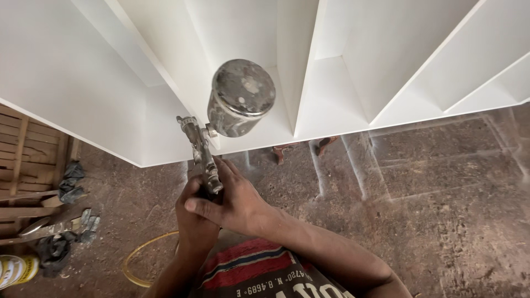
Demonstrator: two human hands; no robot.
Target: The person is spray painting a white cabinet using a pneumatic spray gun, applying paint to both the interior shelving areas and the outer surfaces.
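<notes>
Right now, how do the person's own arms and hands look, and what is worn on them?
Both forearms are bare: no sleeves reach them. The left hand and the right hand wear no gloves, and no rings, watch or bracelet show. Fingernails are short. Below the arms lies a garment with red, dark and pale stripes and white print.

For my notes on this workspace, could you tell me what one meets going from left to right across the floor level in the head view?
Can → dark rags → yellow hose → left hand → right hand → white overspray lines.
</notes>
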